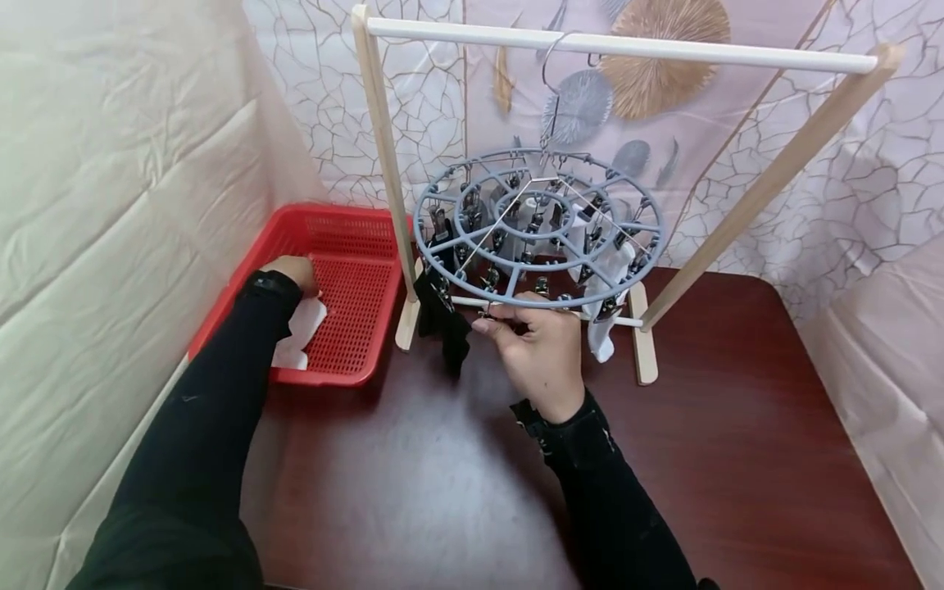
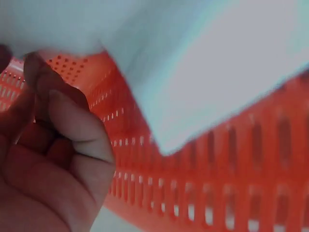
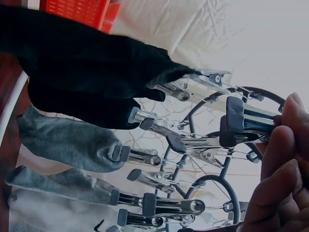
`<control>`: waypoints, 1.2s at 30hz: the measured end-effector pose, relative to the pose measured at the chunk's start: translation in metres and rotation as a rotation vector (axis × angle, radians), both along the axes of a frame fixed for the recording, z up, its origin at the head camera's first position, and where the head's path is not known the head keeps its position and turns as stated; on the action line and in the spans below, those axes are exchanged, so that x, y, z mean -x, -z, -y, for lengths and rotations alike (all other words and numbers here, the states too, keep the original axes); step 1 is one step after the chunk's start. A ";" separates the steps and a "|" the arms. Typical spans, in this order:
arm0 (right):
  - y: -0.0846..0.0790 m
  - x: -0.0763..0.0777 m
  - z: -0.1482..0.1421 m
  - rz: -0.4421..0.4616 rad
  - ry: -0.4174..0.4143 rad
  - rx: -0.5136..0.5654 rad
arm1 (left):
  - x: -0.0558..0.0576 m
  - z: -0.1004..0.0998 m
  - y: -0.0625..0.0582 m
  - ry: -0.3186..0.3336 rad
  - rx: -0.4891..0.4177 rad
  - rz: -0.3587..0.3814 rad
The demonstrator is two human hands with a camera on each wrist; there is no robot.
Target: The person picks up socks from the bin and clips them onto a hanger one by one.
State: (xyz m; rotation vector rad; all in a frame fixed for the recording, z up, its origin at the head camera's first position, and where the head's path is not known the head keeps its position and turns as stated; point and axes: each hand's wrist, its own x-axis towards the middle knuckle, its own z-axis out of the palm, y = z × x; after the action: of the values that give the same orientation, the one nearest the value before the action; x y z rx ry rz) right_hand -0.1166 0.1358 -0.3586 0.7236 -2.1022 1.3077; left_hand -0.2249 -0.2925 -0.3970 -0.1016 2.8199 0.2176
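Observation:
My left hand (image 1: pixel 295 272) is down in the red basket (image 1: pixel 295 376), its fingers curled and pinching a white sock (image 1: pixel 304 321). Close up in the left wrist view, the sock (image 2: pixel 212 72) hangs blurred across the top. My right hand (image 1: pixel 544 352) is at the front rim of the round grey hanger (image 1: pixel 509 300). Between thumb and fingers it pinches a metal clip (image 3: pixel 248 118) with dark padded tips, which has no cloth in it. Black socks (image 3: pixel 91 63) and grey socks (image 3: pixel 72 140) hang from nearby clips.
The hanger hooks over the white bar of a wooden rack (image 1: pixel 619 44) on the dark red table (image 1: pixel 413 492). A white sock (image 1: pixel 606 283) hangs at the hanger's right side. Pale cloth (image 1: pixel 133 164) walls in the left side.

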 end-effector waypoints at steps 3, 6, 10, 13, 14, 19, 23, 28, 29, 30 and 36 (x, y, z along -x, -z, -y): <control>-0.001 0.000 0.002 -0.002 -0.003 0.006 | 0.012 0.017 0.015 0.028 -0.017 0.025; 0.000 -0.001 0.004 0.002 -0.012 0.005 | 0.021 0.029 0.025 0.040 -0.050 0.077; 0.001 -0.001 0.003 0.013 -0.006 -0.014 | 0.030 0.042 0.035 0.037 -0.081 -0.005; 0.001 -0.002 0.002 0.023 -0.009 -0.020 | 0.036 0.056 0.043 0.028 -0.102 -0.135; 0.001 -0.002 0.002 0.022 -0.010 -0.022 | 0.034 0.056 0.040 0.019 -0.113 -0.172; 0.001 -0.001 0.002 0.003 -0.016 -0.021 | 0.004 0.036 -0.004 0.047 -0.139 -0.308; 0.001 0.000 0.002 -0.012 -0.016 -0.020 | -0.045 -0.003 -0.064 0.086 -0.134 -0.421; 0.000 0.001 0.002 -0.012 -0.017 -0.022 | -0.098 -0.045 -0.120 0.171 -0.180 -0.608; 0.000 0.001 0.002 -0.009 -0.015 -0.020 | -0.105 -0.054 -0.128 0.193 -0.200 -0.633; 0.000 0.000 0.002 -0.006 -0.012 -0.017 | -0.113 -0.063 -0.135 0.216 -0.221 -0.657; 0.000 0.000 -0.001 0.000 -0.005 -0.011 | -0.152 -0.111 -0.154 0.454 -0.337 -0.695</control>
State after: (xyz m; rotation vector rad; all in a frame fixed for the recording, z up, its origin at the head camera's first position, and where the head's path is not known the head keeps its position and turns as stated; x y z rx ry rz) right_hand -0.1163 0.1367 -0.3582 0.7345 -2.1102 1.3000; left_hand -0.0734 -0.1813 -0.2426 0.8285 3.3003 0.7295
